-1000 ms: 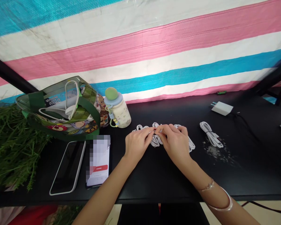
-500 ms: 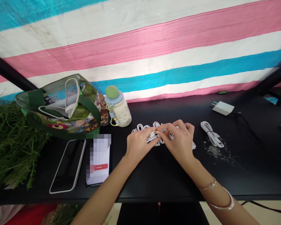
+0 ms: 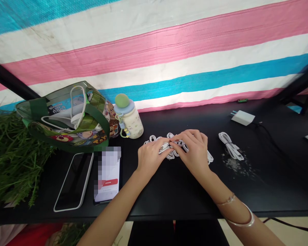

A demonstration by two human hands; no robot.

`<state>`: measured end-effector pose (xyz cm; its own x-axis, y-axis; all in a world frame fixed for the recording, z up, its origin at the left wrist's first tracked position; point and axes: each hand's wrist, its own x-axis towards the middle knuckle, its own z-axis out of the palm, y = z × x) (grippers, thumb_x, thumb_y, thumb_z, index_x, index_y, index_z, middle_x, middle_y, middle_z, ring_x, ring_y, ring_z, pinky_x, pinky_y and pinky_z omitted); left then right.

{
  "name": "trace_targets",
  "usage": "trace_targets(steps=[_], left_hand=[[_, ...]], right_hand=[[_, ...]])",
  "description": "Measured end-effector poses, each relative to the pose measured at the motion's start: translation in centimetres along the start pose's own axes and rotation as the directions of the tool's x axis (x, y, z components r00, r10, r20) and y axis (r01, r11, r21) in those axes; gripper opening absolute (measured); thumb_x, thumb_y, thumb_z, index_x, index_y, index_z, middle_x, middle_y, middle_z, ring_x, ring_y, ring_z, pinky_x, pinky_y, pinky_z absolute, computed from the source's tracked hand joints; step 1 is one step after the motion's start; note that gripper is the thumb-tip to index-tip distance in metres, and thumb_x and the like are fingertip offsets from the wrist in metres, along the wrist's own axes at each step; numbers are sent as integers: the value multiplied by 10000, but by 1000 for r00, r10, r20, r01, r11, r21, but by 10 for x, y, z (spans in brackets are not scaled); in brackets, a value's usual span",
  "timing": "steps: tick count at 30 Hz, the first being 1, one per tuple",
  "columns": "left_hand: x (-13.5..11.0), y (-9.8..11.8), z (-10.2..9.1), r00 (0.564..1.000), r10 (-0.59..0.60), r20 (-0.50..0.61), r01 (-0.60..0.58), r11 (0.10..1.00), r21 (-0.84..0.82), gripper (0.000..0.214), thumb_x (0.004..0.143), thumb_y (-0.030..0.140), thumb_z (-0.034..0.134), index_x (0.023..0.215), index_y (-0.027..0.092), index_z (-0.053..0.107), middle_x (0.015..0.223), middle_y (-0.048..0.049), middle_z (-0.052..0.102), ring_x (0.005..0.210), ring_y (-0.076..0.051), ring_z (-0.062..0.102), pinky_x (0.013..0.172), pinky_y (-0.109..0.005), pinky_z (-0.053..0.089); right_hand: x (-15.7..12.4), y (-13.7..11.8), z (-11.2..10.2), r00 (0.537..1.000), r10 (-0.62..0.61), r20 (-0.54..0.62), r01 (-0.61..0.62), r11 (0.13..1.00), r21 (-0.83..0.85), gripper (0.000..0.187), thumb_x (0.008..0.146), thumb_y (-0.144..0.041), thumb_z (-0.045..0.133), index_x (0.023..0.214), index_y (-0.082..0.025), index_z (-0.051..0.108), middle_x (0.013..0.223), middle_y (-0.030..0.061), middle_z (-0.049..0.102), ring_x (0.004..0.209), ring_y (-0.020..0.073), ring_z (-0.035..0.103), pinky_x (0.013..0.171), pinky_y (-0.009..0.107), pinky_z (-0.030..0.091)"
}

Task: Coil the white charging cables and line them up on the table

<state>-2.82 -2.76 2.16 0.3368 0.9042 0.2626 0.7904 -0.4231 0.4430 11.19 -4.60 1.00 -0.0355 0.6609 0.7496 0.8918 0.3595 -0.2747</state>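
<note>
Both my hands meet over several coiled white cables at the middle of the black table point(image 3: 166, 191). My left hand point(image 3: 150, 155) is closed, thumb and forefinger gripping a white cable bundle point(image 3: 165, 147). From the other side my right hand point(image 3: 195, 148) pinches at the same bundle, its fingertips touching those of the left. A dark tie shows around the bundle between the fingertips; its ends are hidden. More white coils point(image 3: 153, 138) lie behind and under the hands. Off to the right rests a separate tied white cable point(image 3: 231, 146), touched by neither hand.
On the left stand a green see-through bag point(image 3: 77, 136) and a cream bottle point(image 3: 132, 121). Two phones, one dark-screened point(image 3: 74, 182) and one lit point(image 3: 107, 177), lie before them. Greenery point(image 3: 15, 157) fills the far left. A white charger point(image 3: 243, 118) and a black cord point(image 3: 272, 138) are at right.
My right hand's fingers have drawn slightly closer together over the bundle. Both hands stay at the same spot, and the view has shifted a little.
</note>
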Motion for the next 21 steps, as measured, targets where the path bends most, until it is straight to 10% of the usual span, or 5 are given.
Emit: trace_targets(steps=[21], left_hand=[[2, -1, -2, 999, -39, 6, 39, 999, 33, 202, 818, 389, 651, 995, 300, 690, 809, 27, 735, 754, -153, 659, 589, -197, 403]], right_hand=[[1, 4, -3, 992, -125, 25, 125, 992, 32, 190, 917, -215, 512, 867, -269, 687, 720, -4, 687, 818, 196, 569, 770, 339, 326]])
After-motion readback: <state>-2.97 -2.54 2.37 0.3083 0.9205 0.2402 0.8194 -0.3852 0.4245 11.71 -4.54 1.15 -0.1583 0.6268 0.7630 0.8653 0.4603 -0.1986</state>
